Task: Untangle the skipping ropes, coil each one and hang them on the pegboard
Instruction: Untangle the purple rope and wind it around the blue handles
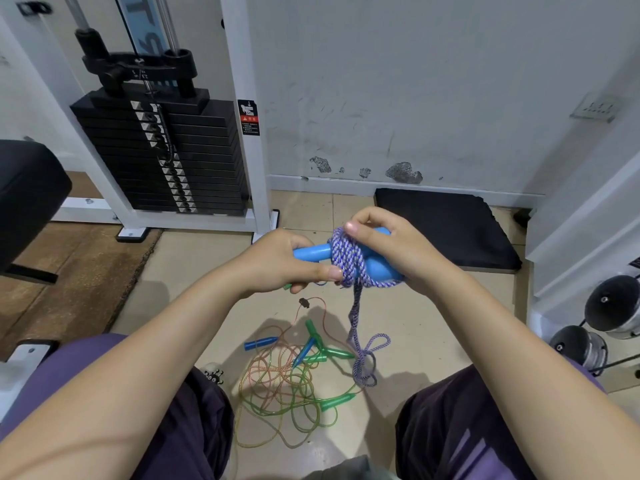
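Purple-and-white braided rope point(347, 258), light blue handles point(311, 252), green and orange tangled cords point(284, 386), black weight stack point(166, 157)

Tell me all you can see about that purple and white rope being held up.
The purple and white rope looks like braided cord, twisted in two colours. Several turns are wrapped around two smooth light blue handles that look like plastic, held side by side above the floor. The left hand grips one end of the handles, its thumb on the wraps; the right hand grips the other end, a fingertip on top of the coil. The loose remainder hangs down and ends in loops on the tiled floor.
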`<state>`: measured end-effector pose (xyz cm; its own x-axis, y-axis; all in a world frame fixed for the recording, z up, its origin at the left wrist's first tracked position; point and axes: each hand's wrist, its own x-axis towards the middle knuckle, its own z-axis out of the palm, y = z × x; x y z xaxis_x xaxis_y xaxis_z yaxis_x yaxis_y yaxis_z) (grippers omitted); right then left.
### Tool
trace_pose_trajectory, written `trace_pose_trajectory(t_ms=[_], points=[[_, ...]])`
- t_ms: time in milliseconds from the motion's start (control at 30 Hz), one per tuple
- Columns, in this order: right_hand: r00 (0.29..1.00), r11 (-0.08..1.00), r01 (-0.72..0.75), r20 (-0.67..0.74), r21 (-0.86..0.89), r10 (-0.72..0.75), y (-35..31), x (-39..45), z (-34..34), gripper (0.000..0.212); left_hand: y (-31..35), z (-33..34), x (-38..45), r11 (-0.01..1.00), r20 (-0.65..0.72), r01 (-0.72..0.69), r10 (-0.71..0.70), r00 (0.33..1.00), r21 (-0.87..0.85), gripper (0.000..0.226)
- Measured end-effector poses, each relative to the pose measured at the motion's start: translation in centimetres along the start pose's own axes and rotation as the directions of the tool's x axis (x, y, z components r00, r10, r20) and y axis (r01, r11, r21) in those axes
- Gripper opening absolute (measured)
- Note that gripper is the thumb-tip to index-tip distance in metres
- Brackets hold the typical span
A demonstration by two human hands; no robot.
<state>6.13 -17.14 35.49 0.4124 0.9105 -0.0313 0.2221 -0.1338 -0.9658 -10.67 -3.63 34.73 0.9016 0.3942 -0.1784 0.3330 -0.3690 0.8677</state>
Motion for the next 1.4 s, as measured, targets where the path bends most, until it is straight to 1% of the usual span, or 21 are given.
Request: trace_pose_trajectory(t_ms=[67,100,133,200,267,400,500,533,600,667,767,800,867,933,967,1033,1067,1133,1233,1333,1400], points=[[0.995,0.944,-0.065,0.089,0.325,0.037,0.0,0.0,-0.3,0.024,0.0,-0.2,0.1,0.993,-0.056,-0.004,-0.003,0.998,-0.122,0.04],[0.991,0.898,-0.084,0.127,0.432,0.031,0.0,0.1,-0.4,0.03,0.0,-0.3,0.3,0.979,-0.089,0.001,-0.02,0.996,-0.205,0.041],[0.988,0.879,-0.094,0.15,0.467,0.026,0.1,0.1,-0.3,0.037,0.0,-0.4,0.5,0.955,-0.114,0.007,-0.043,0.993,-0.297,0.043],[0.987,0.906,-0.111,0.148,0.41,0.054,0.4,0.1,0.1,0.039,-0.1,-0.6,0.9,0.894,-0.126,0.008,-0.072,0.989,-0.448,0.044],[0.991,0.961,-0.098,0.114,0.26,0.071,0.7,0.0,0.6,0.035,-0.1,-0.8,1.0,0.849,-0.128,-0.009,-0.069,0.989,-0.528,0.04],[0.997,0.991,-0.066,0.051,0.117,0.06,0.8,0.0,1.4,0.024,-0.4,-0.9,1.2,0.82,-0.196,-0.051,-0.075,0.978,-0.57,0.03],[0.997,0.998,-0.064,0.031,-0.001,0.064,0.8,0.0,2.2,0.008,-0.5,-0.6,1.4,0.799,-0.287,-0.099,-0.095,0.953,-0.593,0.029],[0.997,0.998,-0.063,0.043,-0.027,0.064,0.8,0.0,2.5,0.007,-0.6,-0.6,1.5,0.793,-0.32,-0.111,-0.11,0.941,-0.599,0.029],[0.995,0.995,-0.067,0.065,-0.07,0.071,0.7,-0.1,3.0,0.022,-0.6,-0.8,1.7,0.793,-0.385,-0.116,-0.158,0.909,-0.599,0.03],[0.996,0.993,-0.066,0.053,-0.097,0.071,0.5,-0.1,3.2,0.03,-0.8,-0.8,1.8,0.822,-0.439,-0.097,-0.196,0.877,-0.561,0.031],[0.997,0.989,-0.059,0.037,-0.135,0.064,0.2,0.0,2.9,0.034,-1.4,-0.5,2.2,0.876,-0.463,-0.041,-0.213,0.86,-0.481,0.033],[0.996,0.986,-0.067,0.047,-0.151,0.075,0.2,-0.1,2.8,0.033,-1.6,-0.4,2.4,0.912,-0.484,-0.01,-0.209,0.85,-0.411,0.035],[0.993,0.983,-0.09,0.068,-0.159,0.101,0.3,-0.2,2.4,0.033,-2.2,-0.5,2.7,0.977,-0.556,0.095,-0.187,0.809,-0.191,0.039],[0.994,0.99,-0.082,0.059,-0.112,0.089,0.1,-0.3,1.8,0.032,-2.7,-1.1,2.7,0.979,-0.584,0.202,-0.175,0.793,-0.018,0.039],[0.997,0.995,-0.065,0.032,-0.076,0.067,-0.1,-0.3,1.3,0.033,-3.0,-1.3,2.6,0.97,-0.561,0.238,-0.168,0.811,0.053,0.039],[0.997,1.0,-0.016,-0.072,0.002,0.016,-0.4,-0.2,0.2,0.034,-3.1,-1.3,2.3,0.952,-0.427,0.241,-0.142,0.893,0.187,0.036],[0.991,1.0,0.01,-0.131,0.011,-0.009,-0.5,-0.1,-0.4,0.034,-3.0,-1.0,2.1,0.953,-0.33,0.2,-0.117,0.937,0.229,0.036],[0.973,0.995,0.051,-0.222,-0.08,-0.068,-0.4,0.1,-1.1,0.032,-2.7,-0.1,1.9,0.956,-0.167,0.105,-0.061,0.984,0.273,0.037],[0.956,0.963,0.084,-0.252,-0.255,-0.15,0.1,0.5,-0.8,0.025,-2.1,0.5,1.9,0.94,-0.086,0.055,-0.028,0.996,0.338,0.038],[0.959,0.928,0.159,-0.171,-0.337,-0.227,0.7,0.6,0.4,0.024,-1.7,1.2,1.7,0.899,-0.039,0.055,-0.042,0.998,0.435,0.049],[0.962,0.913,0.16,-0.147,-0.376,-0.229,1.0,0.6,0.8,0.027,-1.5,1.8,1.4,0.887,-0.048,0.059,-0.041,0.998,0.458,0.057]])
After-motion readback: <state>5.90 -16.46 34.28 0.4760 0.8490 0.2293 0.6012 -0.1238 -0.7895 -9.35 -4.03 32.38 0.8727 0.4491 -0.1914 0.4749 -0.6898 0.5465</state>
